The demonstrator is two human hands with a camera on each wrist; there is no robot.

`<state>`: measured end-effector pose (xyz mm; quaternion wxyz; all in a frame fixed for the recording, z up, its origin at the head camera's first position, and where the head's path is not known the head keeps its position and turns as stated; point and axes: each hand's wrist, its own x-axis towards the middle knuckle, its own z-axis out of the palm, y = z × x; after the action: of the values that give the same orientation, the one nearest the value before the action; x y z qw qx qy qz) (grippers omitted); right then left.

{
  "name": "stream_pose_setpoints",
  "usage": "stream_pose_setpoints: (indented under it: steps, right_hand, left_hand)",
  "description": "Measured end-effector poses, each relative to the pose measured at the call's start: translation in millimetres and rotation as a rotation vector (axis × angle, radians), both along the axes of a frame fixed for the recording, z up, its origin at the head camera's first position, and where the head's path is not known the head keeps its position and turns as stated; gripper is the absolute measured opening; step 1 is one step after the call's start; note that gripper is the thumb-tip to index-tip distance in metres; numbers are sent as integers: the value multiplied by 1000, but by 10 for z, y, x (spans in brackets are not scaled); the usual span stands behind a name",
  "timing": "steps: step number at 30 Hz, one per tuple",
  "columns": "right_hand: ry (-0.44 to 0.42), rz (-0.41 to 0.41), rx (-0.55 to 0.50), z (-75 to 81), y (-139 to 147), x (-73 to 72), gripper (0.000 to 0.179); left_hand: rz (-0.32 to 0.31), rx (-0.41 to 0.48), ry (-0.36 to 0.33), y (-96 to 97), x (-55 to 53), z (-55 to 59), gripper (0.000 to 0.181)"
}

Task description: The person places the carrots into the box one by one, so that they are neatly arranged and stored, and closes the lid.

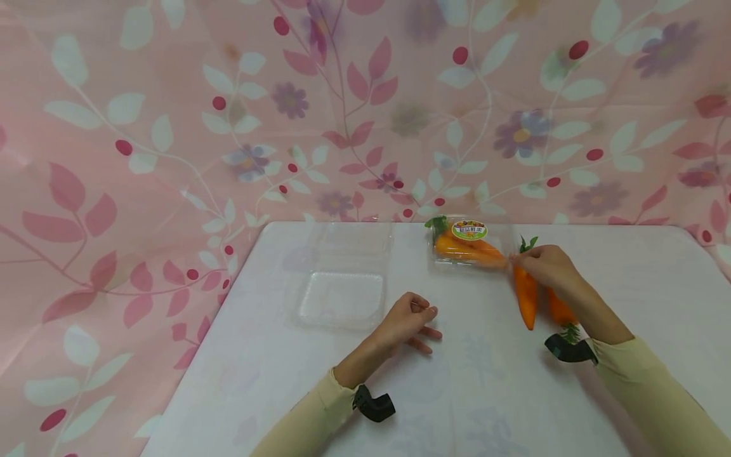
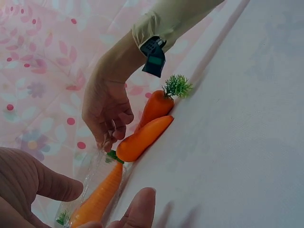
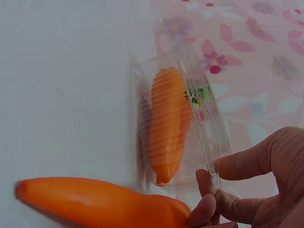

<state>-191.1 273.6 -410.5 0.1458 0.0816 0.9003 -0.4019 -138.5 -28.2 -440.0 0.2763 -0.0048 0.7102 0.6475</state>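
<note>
My right hand [image 1: 547, 263] pinches the edge of a lidded transparent plastic box [image 3: 209, 130] between thumb and fingers, at the box's right end. Orange carrots [image 1: 465, 249] with green tops lie inside, under an oval label [image 1: 469, 230] on the lid. Just below that hand, a loose carrot [image 1: 526, 297] lies on the table, and a second one [image 1: 561, 308] is partly hidden behind the wrist. My left hand [image 1: 407, 322] hovers over the table with its fingers loosely bent, holding nothing; its thumb [image 2: 61, 185] and a fingertip are apart in the left wrist view.
An open transparent plastic box [image 1: 341, 298] stands to the left with its lid [image 1: 351, 244] folded back. White cloth covers the table [image 1: 457, 393]. Behind it hangs a pink flowered curtain [image 1: 354, 114]. Each wrist wears a black camera mount [image 1: 374, 404].
</note>
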Motion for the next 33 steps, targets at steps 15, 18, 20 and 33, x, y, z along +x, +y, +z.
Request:
stream_pose_setpoints:
  steps: [15, 18, 20, 33]
  right_hand:
    - [-22, -41, 39, 12, -12, -253, 69]
    - [2, -40, 39, 0, -7, -258, 67]
    - [12, -44, 39, -2, 1, -251, 66]
    - [78, -37, -34, 80, 133, -114, 63]
  left_hand:
    - [-40, -2, 5, -1, 8, 20, 29]
    - [-41, -11, 11, -5, 7, 27, 29]
    - [-40, -13, 16, -8, 7, 30, 30]
    - [-52, -34, 109, -42, 39, 126, 37]
